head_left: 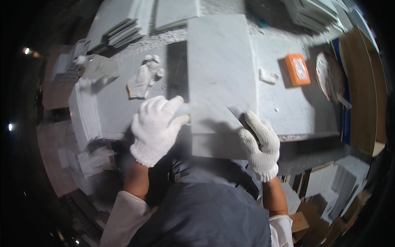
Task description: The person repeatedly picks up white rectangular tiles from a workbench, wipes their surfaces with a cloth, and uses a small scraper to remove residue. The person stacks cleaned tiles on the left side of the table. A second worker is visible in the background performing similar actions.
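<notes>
A long pale stone slab (220, 61) with faint grey veining lies lengthwise in front of me, its near end over my lap. My right hand (261, 142), in a white knit glove, is closed round a putty knife (236, 112); its blade is over the slab's right part, and I cannot tell whether it touches. On the slab's left edge, my left hand (156, 127), also gloved, pinches a small pale flat piece (183, 110) between thumb and fingers. What that piece is does not show clearly.
Left of the slab lie a spare white glove (144, 78) and a clear plastic bottle (98, 68). To the right are an orange box (298, 69), a small white crumpled item (269, 76), a round container (329, 76) and a cardboard box (362, 90). Stacked slabs (123, 31) stand behind.
</notes>
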Available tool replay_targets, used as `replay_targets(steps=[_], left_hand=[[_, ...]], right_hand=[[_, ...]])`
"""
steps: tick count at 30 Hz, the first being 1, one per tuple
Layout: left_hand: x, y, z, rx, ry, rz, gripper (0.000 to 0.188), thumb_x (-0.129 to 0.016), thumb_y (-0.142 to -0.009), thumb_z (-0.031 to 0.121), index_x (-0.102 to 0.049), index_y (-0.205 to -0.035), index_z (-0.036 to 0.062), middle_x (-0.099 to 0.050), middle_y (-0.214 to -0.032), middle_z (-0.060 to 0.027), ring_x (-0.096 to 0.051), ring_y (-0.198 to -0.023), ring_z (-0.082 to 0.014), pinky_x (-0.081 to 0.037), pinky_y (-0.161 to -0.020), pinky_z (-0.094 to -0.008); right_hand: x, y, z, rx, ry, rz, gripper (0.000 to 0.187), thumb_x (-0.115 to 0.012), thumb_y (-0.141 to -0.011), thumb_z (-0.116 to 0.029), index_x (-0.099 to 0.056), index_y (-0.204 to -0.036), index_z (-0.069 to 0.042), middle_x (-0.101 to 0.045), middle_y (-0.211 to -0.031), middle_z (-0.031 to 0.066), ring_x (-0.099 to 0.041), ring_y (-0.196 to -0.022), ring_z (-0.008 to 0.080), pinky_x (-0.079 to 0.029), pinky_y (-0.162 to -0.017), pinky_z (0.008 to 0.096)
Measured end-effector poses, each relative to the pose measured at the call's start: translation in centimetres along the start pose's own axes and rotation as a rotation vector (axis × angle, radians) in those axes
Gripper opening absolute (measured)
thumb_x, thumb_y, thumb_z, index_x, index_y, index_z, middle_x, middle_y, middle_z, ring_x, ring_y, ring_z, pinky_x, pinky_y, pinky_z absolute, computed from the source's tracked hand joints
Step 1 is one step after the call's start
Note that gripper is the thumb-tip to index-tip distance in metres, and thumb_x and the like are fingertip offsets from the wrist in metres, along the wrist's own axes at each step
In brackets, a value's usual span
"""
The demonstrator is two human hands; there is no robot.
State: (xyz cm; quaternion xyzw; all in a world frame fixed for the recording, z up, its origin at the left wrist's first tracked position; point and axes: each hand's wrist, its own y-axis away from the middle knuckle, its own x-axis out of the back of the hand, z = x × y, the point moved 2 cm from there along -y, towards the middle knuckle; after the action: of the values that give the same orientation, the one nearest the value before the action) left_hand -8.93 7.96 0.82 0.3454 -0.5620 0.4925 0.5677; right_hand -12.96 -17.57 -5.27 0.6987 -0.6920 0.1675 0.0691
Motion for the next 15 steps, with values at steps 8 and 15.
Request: replay_targets(steps=[8, 15], left_hand=[[-3.1, 4.0, -3.9, 0.51, 0.791, 0.172, 0.047, -0.08, -0.088, 0.01, -0.063, -0.13, -0.0001, -0.071, -0.114, -0.0105, -0.068, -0.103, -0.0215, -0.056, -0.094, -0.0353], [-6.8, 8.2, -10.4, 0.851, 1.05, 0.531, 0.038, -0.072, -0.093, 0.004, -0.057, -0.128, -0.001, -0.067, -0.105, -0.0064, -0.061, -0.082, -0.0101, -0.052, -0.082, -0.0267]], right_hand=[[0.9, 0.8, 1.6, -0.174, -0.153, 0.057, 0.049, -0.066, -0.101, -0.019, -0.057, -0.143, 0.005, -0.069, -0.11, 0.0138, -0.059, -0.072, 0.0103, -0.05, -0.064, 0.0251], [4.7, 0.8, 3.2, -0.318, -0.07, 0.263, 0.05, -0.057, -0.106, -0.018, -0.049, -0.149, 0.007, -0.063, -0.139, 0.0232, -0.061, -0.087, 0.0104, -0.051, -0.078, 0.0232]])
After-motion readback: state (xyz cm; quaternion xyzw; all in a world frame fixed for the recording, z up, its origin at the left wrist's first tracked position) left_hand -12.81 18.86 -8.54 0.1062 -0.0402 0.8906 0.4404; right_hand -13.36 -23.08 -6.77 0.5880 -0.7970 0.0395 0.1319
